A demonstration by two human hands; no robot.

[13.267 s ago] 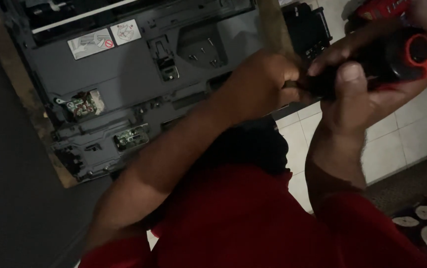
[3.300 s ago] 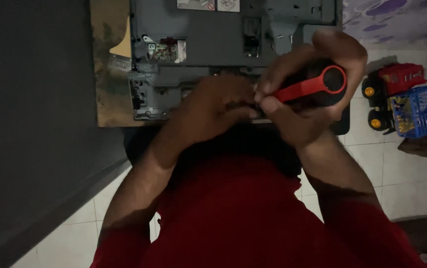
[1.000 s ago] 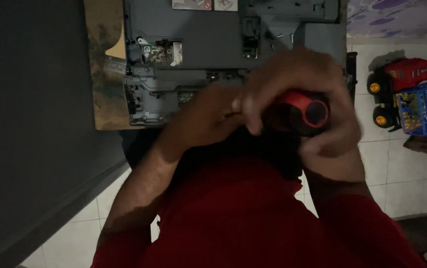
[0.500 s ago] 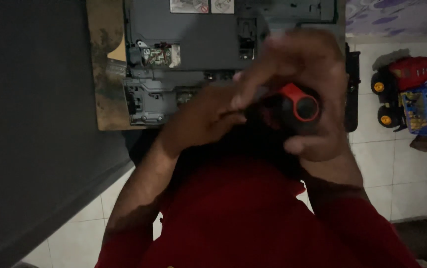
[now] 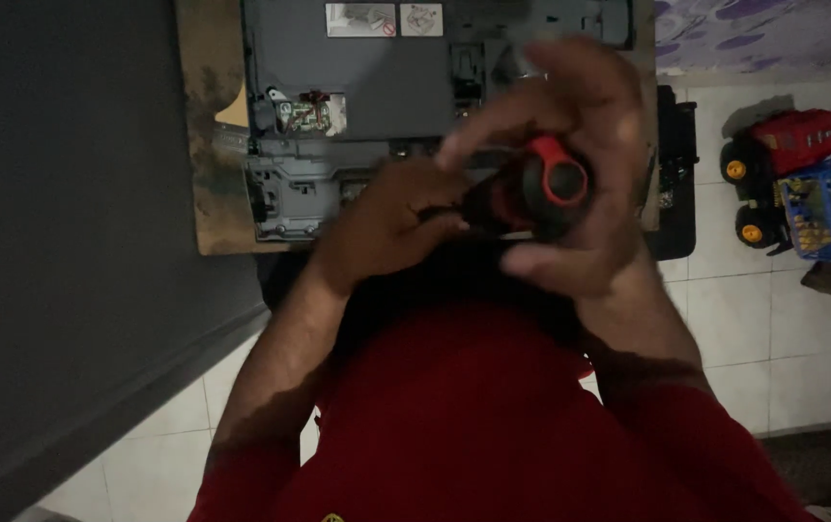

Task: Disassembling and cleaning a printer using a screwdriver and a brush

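My right hand (image 5: 585, 184) is wrapped loosely around the red and black handle of a screwdriver (image 5: 543, 188), its butt end facing the camera. My left hand (image 5: 386, 227) pinches the screwdriver's front part near the shaft; the tip is hidden behind the fingers. Both hands hover in front of a grey machine chassis (image 5: 377, 106) with an exposed small circuit board (image 5: 307, 113) and two white stickers (image 5: 382, 19). The chassis lies on a worn wooden board (image 5: 211, 145).
A dark grey wall (image 5: 68, 242) fills the left side. White floor tiles (image 5: 802, 329) lie to the right, with a red and blue toy truck (image 5: 807, 184) on them. A black part (image 5: 674, 174) leans beside the chassis. My red shirt (image 5: 493, 425) fills the bottom.
The handle has turned in my right hand and its butt end now faces the camera more squarely. My right fingers have spread wider around it. My left hand stays at the shaft.
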